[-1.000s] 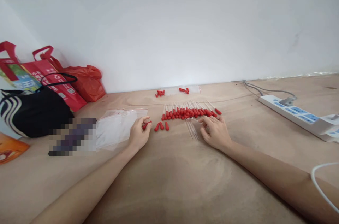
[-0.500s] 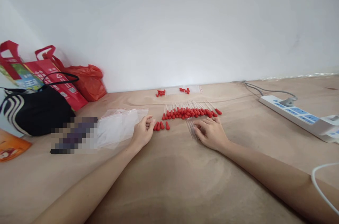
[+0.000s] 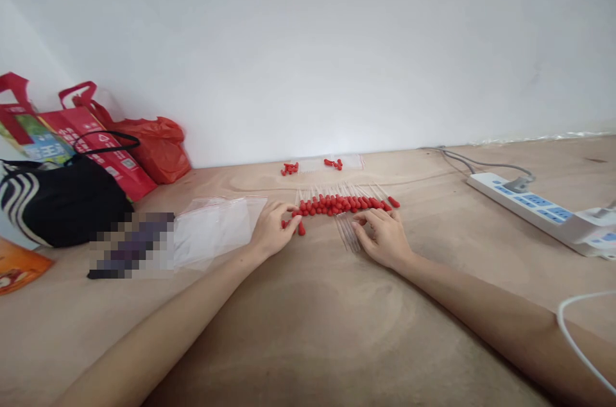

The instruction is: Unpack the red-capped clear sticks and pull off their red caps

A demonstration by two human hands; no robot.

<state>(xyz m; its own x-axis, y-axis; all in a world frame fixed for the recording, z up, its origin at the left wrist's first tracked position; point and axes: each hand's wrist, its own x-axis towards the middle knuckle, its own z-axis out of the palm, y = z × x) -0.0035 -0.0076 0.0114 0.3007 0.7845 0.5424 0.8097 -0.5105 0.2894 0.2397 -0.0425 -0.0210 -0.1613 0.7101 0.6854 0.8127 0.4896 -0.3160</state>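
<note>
My left hand (image 3: 275,227) reaches over a few loose red rubber bulbs (image 3: 301,228), its thumb and forefinger apart around them. Its fingers partly cover these bulbs. Several thin clear glass tubes (image 3: 347,235) lie side by side on the table by my right hand (image 3: 384,237). The right thumb and forefinger are brought together at the edge of these tubes, seemingly on one glass tube; the fingertips are small and hard to make out. Just beyond both hands is a row of droppers (image 3: 337,203), red bulbs toward me and glass ends toward the wall.
Clear zip bags (image 3: 216,227) lie left of my left hand. More red bulbs (image 3: 289,169) are near the wall beside a clear bag (image 3: 312,165). A white power strip (image 3: 529,201) stands at right. Carrier bags (image 3: 161,150) and a black bag (image 3: 67,201) stand at left.
My left hand has moved right and its fingers have spread over the loose bulbs. My right hand has shifted slightly, uncovering more of the glass tubes. The view has shifted a little.
</note>
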